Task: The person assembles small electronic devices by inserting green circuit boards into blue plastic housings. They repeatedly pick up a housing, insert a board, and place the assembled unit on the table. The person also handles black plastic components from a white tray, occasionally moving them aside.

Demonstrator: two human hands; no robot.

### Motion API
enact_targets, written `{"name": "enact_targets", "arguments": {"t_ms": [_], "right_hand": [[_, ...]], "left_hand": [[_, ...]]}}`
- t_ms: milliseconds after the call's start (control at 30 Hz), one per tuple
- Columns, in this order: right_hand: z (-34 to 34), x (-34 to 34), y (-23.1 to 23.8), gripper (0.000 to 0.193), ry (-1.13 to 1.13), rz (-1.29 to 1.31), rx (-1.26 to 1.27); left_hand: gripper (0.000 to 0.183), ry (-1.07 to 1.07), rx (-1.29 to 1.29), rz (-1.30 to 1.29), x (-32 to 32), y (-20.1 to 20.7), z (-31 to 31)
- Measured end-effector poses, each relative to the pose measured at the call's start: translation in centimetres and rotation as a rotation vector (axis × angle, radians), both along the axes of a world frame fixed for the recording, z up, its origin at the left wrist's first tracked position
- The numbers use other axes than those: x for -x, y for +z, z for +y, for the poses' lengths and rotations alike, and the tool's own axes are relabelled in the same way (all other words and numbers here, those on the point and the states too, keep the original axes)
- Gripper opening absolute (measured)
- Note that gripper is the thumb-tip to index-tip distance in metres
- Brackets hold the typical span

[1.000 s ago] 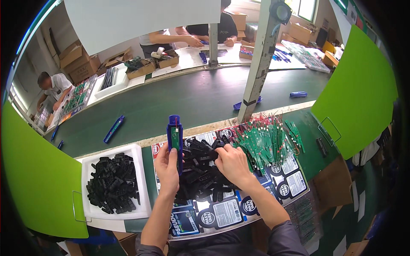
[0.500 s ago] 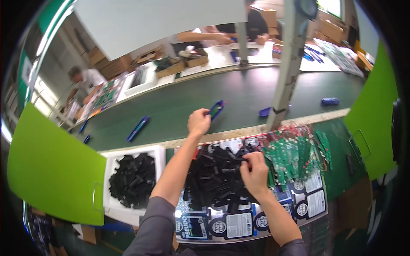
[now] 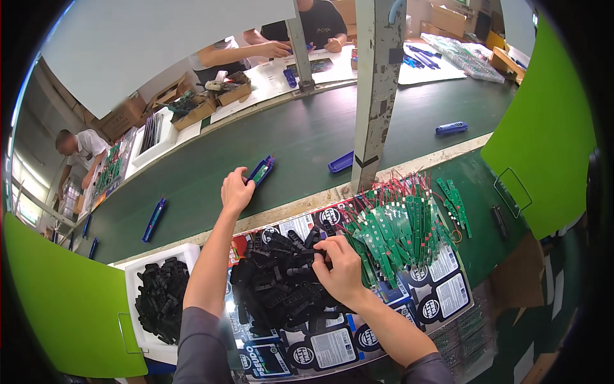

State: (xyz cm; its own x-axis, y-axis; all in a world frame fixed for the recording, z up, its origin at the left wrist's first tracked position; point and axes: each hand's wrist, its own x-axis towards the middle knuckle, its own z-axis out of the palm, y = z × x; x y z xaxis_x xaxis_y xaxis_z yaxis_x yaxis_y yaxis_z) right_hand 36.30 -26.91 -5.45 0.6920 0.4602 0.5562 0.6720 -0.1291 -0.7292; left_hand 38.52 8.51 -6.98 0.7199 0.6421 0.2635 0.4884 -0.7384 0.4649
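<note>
At the green belt, my left hand (image 3: 236,192) is at the lower end of a slim blue plastic case (image 3: 261,171) that has a green circuit board inside. Its index finger and thumb are spread on either side of that end, and the case seems to lie on the belt. My right hand (image 3: 340,267) pinches a small black plastic part at the right edge of a heap of black plastic parts (image 3: 281,291). To the right of that heap lie green circuit boards (image 3: 400,227) with red wires. A white tray (image 3: 194,255) at the left holds more black parts.
More blue cases (image 3: 154,219) lie on the green belt (image 3: 300,141), one (image 3: 341,162) beside the metal post (image 3: 374,96). Green panels (image 3: 70,301) (image 3: 543,128) flank the bench. People (image 3: 83,153) work across the belt, near cardboard boxes (image 3: 192,115).
The whole view has swung to the right, so things sit further left in it. My left hand's fingers look looser about the blue case. My right hand stays at the black heap.
</note>
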Motion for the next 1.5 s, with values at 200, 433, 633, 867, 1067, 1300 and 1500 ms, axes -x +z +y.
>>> {"name": "enact_targets", "arguments": {"t_ms": [200, 433, 633, 867, 1067, 1300, 1500], "right_hand": [[0.3, 0.3, 0.3, 0.020, -0.001, 0.131, -0.029], [0.2, 0.2, 0.4, 0.020, 0.014, 0.131, -0.023], [0.0, 0.2, 0.3, 0.019, 0.013, 0.109, -0.016], [0.0, 0.2, 1.0, 0.017, 0.029, 0.158, -0.062], [-0.2, 0.0, 1.6, 0.016, -0.046, 0.252, -0.160], [-0.6, 1.6, 6.2, 0.015, -0.039, 0.100, -0.222], [-0.5, 3.4, 6.8, 0.014, -0.089, -0.145, -0.071]], "left_hand": [[0.038, -0.212, -0.249, -0.145, -3.3, 2.8, -3.9], [0.056, -0.534, -0.094, -0.101, -12.3, 2.1, -14.2], [0.059, -0.562, -0.018, 0.079, -15.0, 1.4, -15.9], [0.057, -0.531, 0.380, -0.127, -5.7, 6.0, -12.8], [0.054, -0.495, 0.475, -0.258, 7.5, 9.5, -15.5], [0.030, -0.355, 0.618, -0.241, 15.6, 8.9, -19.5], [0.030, -0.398, 0.511, -0.293, 17.6, 8.6, -21.7]]}}
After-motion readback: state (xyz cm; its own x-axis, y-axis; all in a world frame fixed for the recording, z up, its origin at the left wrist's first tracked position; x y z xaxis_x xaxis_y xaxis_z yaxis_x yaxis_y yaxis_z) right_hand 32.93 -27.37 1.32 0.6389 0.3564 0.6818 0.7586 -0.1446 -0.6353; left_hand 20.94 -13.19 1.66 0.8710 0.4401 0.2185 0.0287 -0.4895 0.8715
